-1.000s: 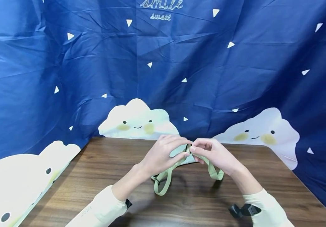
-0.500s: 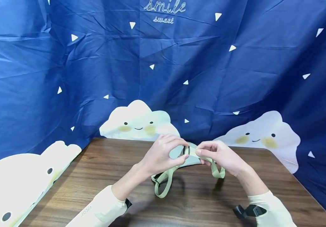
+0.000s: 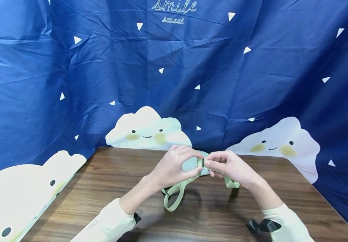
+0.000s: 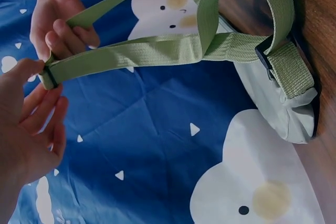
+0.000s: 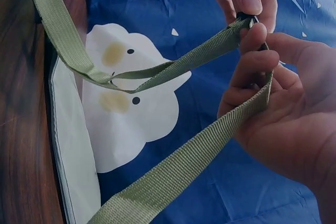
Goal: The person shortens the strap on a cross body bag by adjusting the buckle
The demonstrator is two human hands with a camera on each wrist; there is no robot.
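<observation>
My left hand [image 3: 174, 166] pinches a black strap slider [image 4: 50, 77] between thumb and fingertips. The slider sits on a light green webbing strap [image 4: 142, 53]. Close against it, my right hand [image 3: 231, 168] pinches the strap; its fingers [image 5: 251, 72] are curled round the webbing. The strap runs to a pale green fabric bag [image 5: 76, 145], of which only part shows. A second black slider [image 4: 264, 59] sits on the strap near the bag in the left wrist view. In the head view a strap loop [image 3: 178, 200] hangs below my left hand.
A brown wood-grain table [image 3: 125, 174] lies under the hands. Behind it hangs a blue cloth [image 3: 101, 67] with white clouds and triangles. A black wrist device [image 3: 262, 226] is on the right forearm.
Half a second ago my right hand had drawn right, showing webbing between the hands. Now it is back left against the slider. My left hand has stayed nearly in place.
</observation>
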